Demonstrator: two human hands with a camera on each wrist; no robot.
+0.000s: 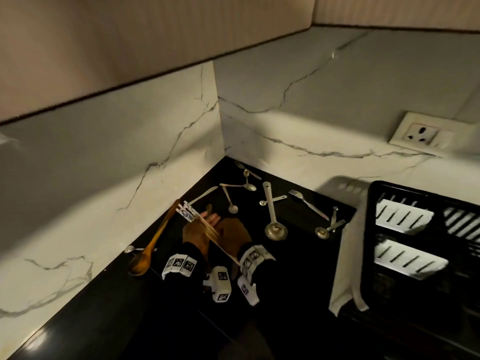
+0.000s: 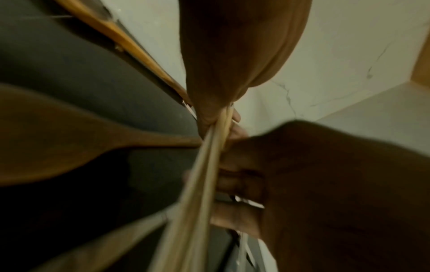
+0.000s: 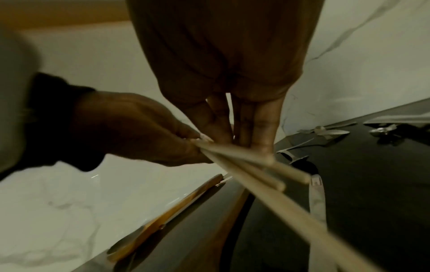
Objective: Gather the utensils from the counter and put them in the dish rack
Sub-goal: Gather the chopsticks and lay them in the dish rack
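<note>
A bundle of pale chopsticks (image 1: 207, 229) with patterned ends sits in my left hand (image 1: 193, 235), which pinches them over the black counter (image 1: 298, 268) near the left wall. A wooden spoon (image 1: 153, 242) slants along that wall; in the left wrist view its handle (image 2: 163, 142) runs into the same grip. My right hand (image 1: 233, 229) is beside the left, its straight fingers (image 3: 232, 119) touching the chopsticks (image 3: 256, 165). Whether its thumb is under them is hidden. The black dish rack (image 1: 389, 193) stands at the right.
Metal utensils lie scattered toward the corner: a ladle (image 1: 272, 222), a fork (image 1: 307, 202), several spoons (image 1: 230, 201), a knife (image 1: 205, 194), small measuring spoons (image 1: 330, 227). A cloth (image 1: 348, 255) hangs over the rack's left edge. A small spoon (image 1: 130, 248) lies by the left wall.
</note>
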